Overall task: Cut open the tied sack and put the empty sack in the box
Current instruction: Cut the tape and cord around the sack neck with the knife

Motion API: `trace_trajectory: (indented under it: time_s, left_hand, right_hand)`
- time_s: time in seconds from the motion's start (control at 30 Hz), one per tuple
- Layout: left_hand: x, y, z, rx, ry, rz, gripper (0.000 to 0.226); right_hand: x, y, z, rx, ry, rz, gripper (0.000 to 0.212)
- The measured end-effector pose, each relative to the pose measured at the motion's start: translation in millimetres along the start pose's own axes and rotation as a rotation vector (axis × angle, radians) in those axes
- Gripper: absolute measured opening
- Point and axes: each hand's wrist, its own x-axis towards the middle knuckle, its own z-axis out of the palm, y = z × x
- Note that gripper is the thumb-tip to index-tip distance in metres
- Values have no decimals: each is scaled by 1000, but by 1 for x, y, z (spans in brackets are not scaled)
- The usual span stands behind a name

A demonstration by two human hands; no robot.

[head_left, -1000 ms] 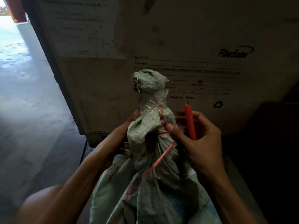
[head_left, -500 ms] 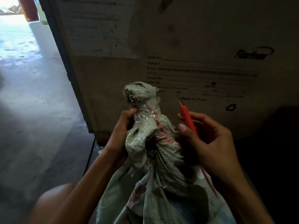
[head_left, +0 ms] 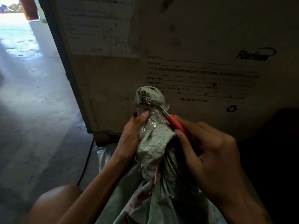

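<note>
A pale green woven sack (head_left: 155,146) stands in front of me, its neck bunched and bound with clear tape and red string (head_left: 157,165). My left hand (head_left: 131,135) grips the neck from the left, thumb just under the knotted top. My right hand (head_left: 208,156) holds a red-handled cutter (head_left: 177,123), slanted up and left. Its blade tip touches the taped neck on the right side. A loose end of red string hangs down the sack's front.
A large cardboard box (head_left: 194,46) with printed shipping text rises directly behind the sack. Concrete floor (head_left: 32,102) stretches to the left toward a bright doorway. A black cable (head_left: 85,164) runs along the floor by the box corner. The right side is dark.
My right hand has tilted the cutter from upright beside the sack over to the left, bringing the blade against the taped neck. My left thumb has slid higher on the neck.
</note>
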Motion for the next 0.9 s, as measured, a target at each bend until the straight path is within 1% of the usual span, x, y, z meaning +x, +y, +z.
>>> trace_trajectory:
  time_s: [0.13,0.3,0.37,0.4,0.5,0.57,0.67,0.73,0.8,0.9]
  left_hand:
    - [-1,-2,2,85,10,19,63]
    - [-2,-2,4,115,53,38,86]
    - [-3,-2,6,83,54,-7,98]
    - [-4,-3,6,61,55,-34,99]
    - [-4,-9,5,73,21,-58,82]
    - [-4,-12,5,100,-1,-59,76]
    - [-4,-6,7,120,33,-22,78]
    - [-4,-4,8,67,50,-28,83]
    - [-4,-4,7,18,69,-28,80]
    - [-3,-5,3,14,68,-16,72]
  right_hand:
    - [0,5,-1,6,-3,18,36]
    - [-1,8,-2,20,-19,6,35]
    - [-1,9,-2,36,-28,7,34]
    - [-1,9,-2,43,-31,5,34]
    - [0,8,-4,43,-30,3,34]
    - [0,7,-5,37,-27,6,34]
    - [0,8,-4,21,-17,7,33]
    - [-1,9,-4,14,-13,7,33]
    - [-1,10,-3,11,-10,12,32]
    - [-2,11,-2,7,-7,13,32]
